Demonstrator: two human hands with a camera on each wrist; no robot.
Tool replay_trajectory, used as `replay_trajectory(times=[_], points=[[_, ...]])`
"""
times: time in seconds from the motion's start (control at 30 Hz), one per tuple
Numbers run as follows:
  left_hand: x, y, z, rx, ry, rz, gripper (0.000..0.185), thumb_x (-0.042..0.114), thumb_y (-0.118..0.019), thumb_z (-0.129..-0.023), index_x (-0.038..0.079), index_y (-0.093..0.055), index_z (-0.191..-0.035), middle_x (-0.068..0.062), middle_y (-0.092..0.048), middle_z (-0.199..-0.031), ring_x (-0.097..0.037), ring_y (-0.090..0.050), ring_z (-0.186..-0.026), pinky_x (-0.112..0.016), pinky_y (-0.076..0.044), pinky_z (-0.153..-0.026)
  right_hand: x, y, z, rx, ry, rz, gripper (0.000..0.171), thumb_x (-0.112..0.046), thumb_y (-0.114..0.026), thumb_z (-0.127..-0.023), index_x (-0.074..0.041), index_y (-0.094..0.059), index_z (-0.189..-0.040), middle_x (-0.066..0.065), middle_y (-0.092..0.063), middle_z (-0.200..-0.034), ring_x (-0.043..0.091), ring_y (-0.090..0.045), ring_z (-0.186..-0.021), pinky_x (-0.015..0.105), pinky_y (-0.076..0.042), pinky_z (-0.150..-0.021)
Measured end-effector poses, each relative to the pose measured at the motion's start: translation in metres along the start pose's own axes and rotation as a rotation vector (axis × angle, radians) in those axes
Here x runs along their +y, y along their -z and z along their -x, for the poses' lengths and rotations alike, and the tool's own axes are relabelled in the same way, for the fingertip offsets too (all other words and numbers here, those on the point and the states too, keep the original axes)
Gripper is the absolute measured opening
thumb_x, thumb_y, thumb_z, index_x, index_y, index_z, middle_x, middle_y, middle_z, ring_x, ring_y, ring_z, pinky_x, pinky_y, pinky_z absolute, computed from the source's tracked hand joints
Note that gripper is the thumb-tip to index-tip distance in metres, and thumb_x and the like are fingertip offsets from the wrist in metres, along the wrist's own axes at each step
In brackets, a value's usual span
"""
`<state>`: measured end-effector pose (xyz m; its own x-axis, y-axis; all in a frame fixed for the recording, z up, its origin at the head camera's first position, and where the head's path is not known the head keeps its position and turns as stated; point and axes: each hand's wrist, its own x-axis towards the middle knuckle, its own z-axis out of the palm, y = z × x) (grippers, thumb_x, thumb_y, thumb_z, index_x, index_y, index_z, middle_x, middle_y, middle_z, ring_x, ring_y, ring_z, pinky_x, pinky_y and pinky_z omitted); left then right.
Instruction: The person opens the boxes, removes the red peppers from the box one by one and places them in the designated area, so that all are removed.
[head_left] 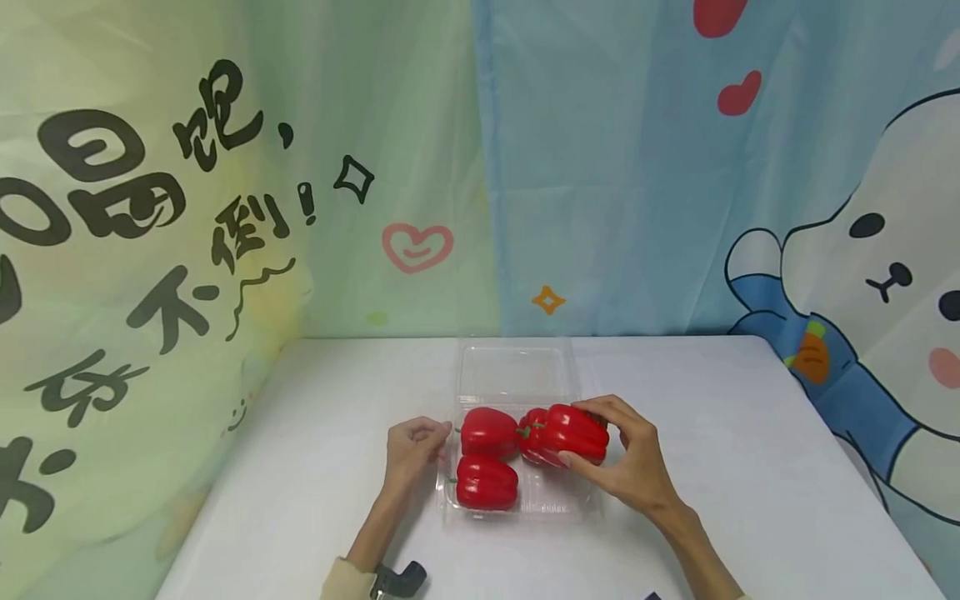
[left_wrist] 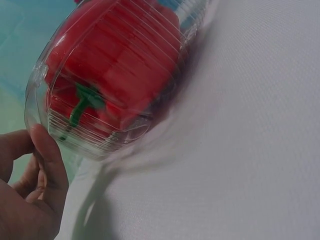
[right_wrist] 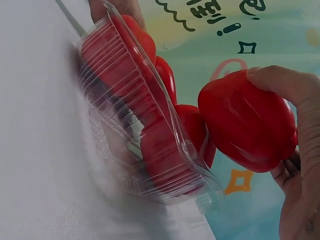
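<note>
Nearest the camera: beige sleeve (head_left: 347,579) and dark wrist strap (head_left: 405,579), behind the left hand (head_left: 412,448). Left thumb and finger pinch the rim of a clear plastic clamshell (head_left: 551,493). Right hand (head_left: 633,458) curls fingers and thumb round a red bell pepper (head_left: 577,435), held above the clamshell between the hands, overlapping a second pepper (head_left: 529,452); contact there cannot be told. Third pepper (head_left: 486,433) and fourth pepper (head_left: 486,483) sit inside, near the left hand. Risks, judged: glossy skin slipping from the right fingertips; held pepper knocking its neighbour; light clamshell skidding on the counter (head_left: 750,467) if the left pinch loosens. Materials: thin ribbed walls, transparent lid (head_left: 516,372) beyond the hands; peppers smooth, lobed, blocky; counter white, finely textured.
</note>
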<state>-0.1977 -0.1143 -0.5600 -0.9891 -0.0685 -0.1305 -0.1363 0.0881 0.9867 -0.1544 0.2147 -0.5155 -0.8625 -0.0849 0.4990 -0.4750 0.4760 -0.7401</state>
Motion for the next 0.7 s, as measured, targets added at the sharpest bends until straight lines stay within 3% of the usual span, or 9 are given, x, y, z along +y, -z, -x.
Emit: replay_trajectory(times=[0.47,0.7], points=[[-0.0007,-0.0004,-0.0007,0.007,0.005,0.009,0.024,0.018,-0.079,-0.1,-0.006,-0.074,-0.098,-0.013,-0.073,-0.074,-0.011,-0.066,-0.061,-0.018,-0.056,-0.059,0.0041,0.0039,-0.0024,0.026,0.001,0.036,0.064,-0.011,-0.1,-0.073,-0.015,-0.075,-0.132,0.0,-0.073,-0.124,0.0,-0.065,-0.113,0.017,-0.061,-0.091],[-0.0004,-0.001,0.0003,0.006,0.007,0.016,0.027,0.018,-0.079,-0.1,-0.008,-0.074,-0.1,-0.013,-0.073,-0.075,-0.011,-0.064,-0.06,-0.019,-0.056,-0.058,0.0082,0.0045,-0.0028,0.044,0.008,0.032,0.062,-0.009,-0.099,-0.074,-0.015,-0.075,-0.132,0.004,-0.074,-0.123,0.0,-0.065,-0.11,0.011,-0.058,-0.092]])
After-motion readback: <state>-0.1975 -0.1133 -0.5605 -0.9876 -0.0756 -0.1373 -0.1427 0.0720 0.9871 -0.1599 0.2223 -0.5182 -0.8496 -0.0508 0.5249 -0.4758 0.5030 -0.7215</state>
